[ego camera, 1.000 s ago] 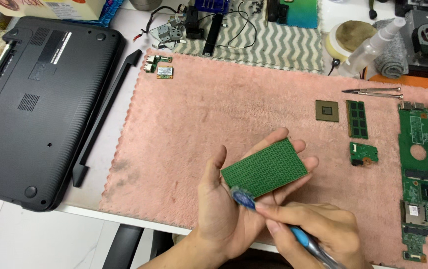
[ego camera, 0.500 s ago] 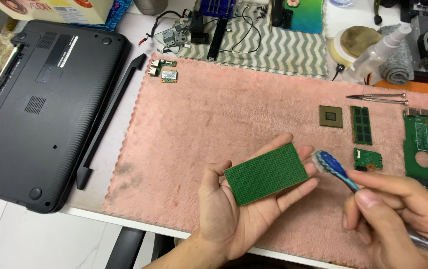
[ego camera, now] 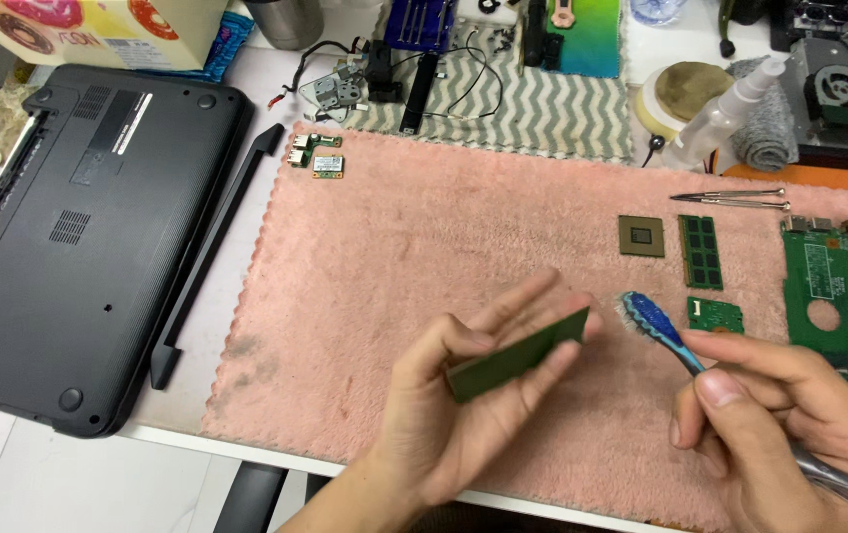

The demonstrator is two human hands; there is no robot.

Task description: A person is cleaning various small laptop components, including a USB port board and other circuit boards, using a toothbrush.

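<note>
Left hand [ego camera: 454, 415] raised over the pink fleecy mat [ego camera: 424, 266], fingers closed on a small green circuit board [ego camera: 518, 355]: flat, rectangular, tilted so mostly its thin long edge shows, pinched between thumb below and fingertips above. Right hand [ego camera: 770, 415] just beside it, fingers wrapped round the handle of a toothbrush [ego camera: 656, 326]; blue head with pale bristles, pointing toward the board's right end, close to it but whether touching cannot be told. Mat is napped, scalloped along its edge, grubby with dark smudges near the lower left corner. On the mat, to the right: a square processor chip [ego camera: 641, 236] with a dark centre, a narrow green memory stick [ego camera: 701, 252] upright beside it, a small green board piece [ego camera: 715, 315] below, and a large green mainboard [ego camera: 844, 306] with a round hole, at the right edge. Two slim metal screwdrivers [ego camera: 730, 200] lie parallel above the chip. Two little green cards [ego camera: 317, 158] at the mat's top left corner. Left of the mat on the white worktop [ego camera: 69, 484]: a black matte plastic laptop base [ego camera: 78, 247], underside up, vent slots visible, and a long black plastic strip [ego camera: 215, 252] alongside
</note>
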